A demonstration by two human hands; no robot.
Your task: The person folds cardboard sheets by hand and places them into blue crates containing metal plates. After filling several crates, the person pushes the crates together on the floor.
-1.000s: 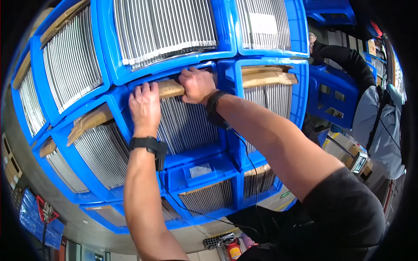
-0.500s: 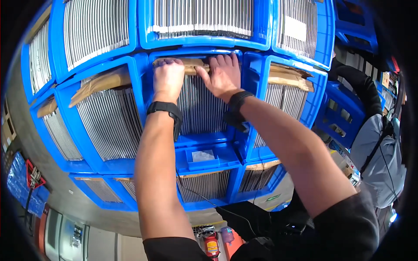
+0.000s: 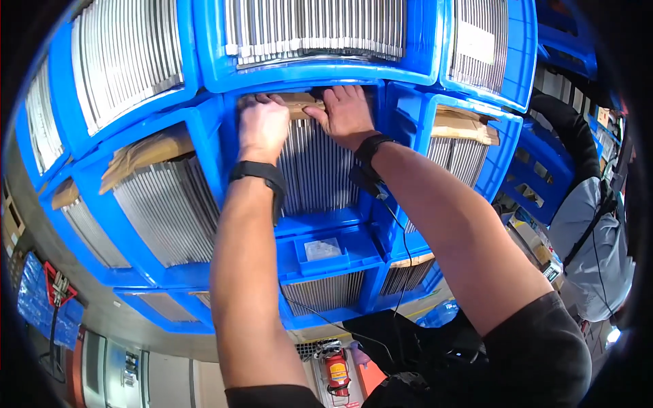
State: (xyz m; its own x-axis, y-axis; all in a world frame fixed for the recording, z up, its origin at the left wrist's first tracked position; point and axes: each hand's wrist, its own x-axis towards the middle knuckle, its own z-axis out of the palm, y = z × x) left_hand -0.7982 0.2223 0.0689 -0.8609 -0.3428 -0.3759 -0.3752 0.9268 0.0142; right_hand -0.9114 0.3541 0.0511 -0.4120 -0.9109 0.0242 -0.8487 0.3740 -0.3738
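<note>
While both hands (image 3: pixel 264 126) (image 3: pixel 348 112) press cardboard strip (image 3: pixel 299 106), blue crate (image 3: pixel 320 234) w/ metal sheets.

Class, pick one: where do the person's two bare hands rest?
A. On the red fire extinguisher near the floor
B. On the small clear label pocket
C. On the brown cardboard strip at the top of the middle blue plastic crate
C: the left hand and the right hand both lie on the brown cardboard strip above the grey metal sheets in the middle blue plastic crate.
</note>
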